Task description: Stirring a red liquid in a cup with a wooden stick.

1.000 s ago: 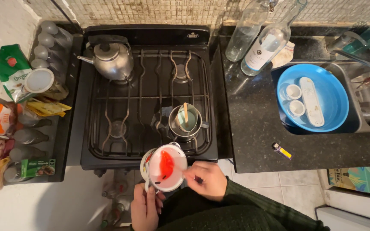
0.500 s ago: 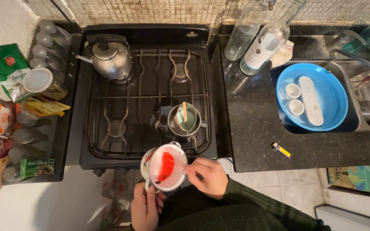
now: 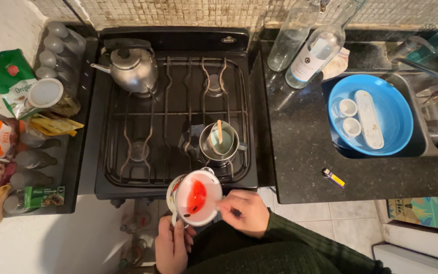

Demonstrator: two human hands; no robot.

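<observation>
- Head view, lower centre of the frame: the left hand (image 3: 172, 247) grips the handle of a white enamel mug (image 3: 196, 197), fingers clenched around it, holding it just below the front edge of the black gas stove (image 3: 176, 106).
- Inside the mug lies a red piece of something (image 3: 196, 197); what it is cannot be told.
- Just right of the mug, the right hand (image 3: 244, 213) has its fingers pinched together at the mug's rim; whether they hold anything is too small to make out. A dark green ribbed sleeve (image 3: 305, 248) runs from it toward the lower right.
- Above the mug, on the stove's front right burner, stands a small metal pot (image 3: 220, 143) with a wooden stick (image 3: 219, 131) resting in it.
- Upper left of the stove: a steel kettle (image 3: 132, 66) on the back left burner.
- Left edge of the frame: bottles and food packets (image 3: 11, 122) crowd a narrow shelf beside the stove.
- Right of the stove, a dark stone surface (image 3: 300, 152) carries two clear glass bottles (image 3: 310, 48) at the top and a small lighter (image 3: 333, 177) near its front edge.
- Upper right: a blue basin (image 3: 391, 109) sits in the sink, holding two small white cups (image 3: 349, 116) and a long white dish (image 3: 369, 119).
</observation>
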